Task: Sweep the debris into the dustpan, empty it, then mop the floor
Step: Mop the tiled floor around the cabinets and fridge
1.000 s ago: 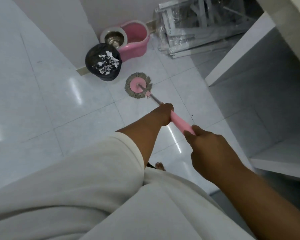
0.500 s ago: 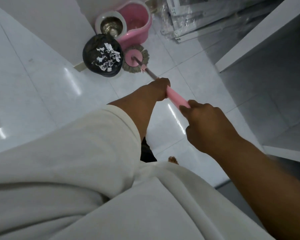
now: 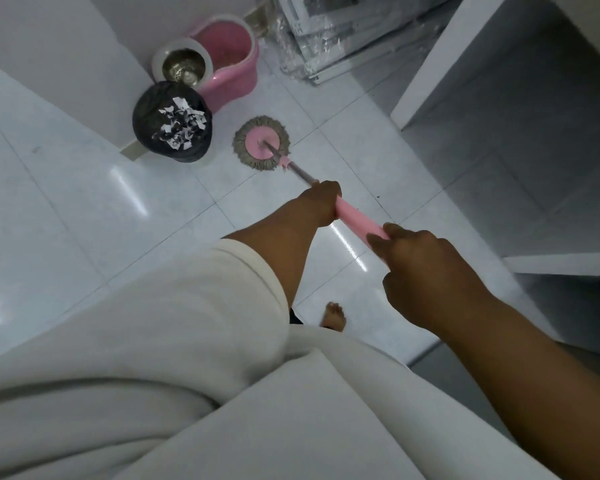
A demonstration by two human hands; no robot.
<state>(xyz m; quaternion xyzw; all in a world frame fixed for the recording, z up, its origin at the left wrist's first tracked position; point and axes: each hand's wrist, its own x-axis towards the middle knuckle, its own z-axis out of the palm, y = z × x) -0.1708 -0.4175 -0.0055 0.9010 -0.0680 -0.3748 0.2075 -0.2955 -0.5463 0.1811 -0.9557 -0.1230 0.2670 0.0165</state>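
A round mop head (image 3: pixel 261 143), pink disc with grey fringe, lies flat on the white tiled floor (image 3: pixel 84 216). Its metal pole runs back to a pink handle (image 3: pixel 357 220). My left hand (image 3: pixel 321 200) grips the handle's lower end. My right hand (image 3: pixel 420 268) grips it higher up, nearer to me. Just left of the mop head stands a bin lined with a black bag (image 3: pixel 172 126), holding torn paper scraps. Behind the bin is a pink spin-mop bucket (image 3: pixel 232 60) with a steel wringer basket.
A white wall corner (image 3: pixel 94 81) juts out left of the bin. White shelving panels (image 3: pixel 440 64) stand to the right. Plastic-wrapped metal frames (image 3: pixel 329 32) lean at the back. My bare foot (image 3: pixel 334 317) is on the tiles below the handle.
The mop head went forward up against the bin and bucket, then came back toward me onto open tile. Both hands kept their grip on the handle.
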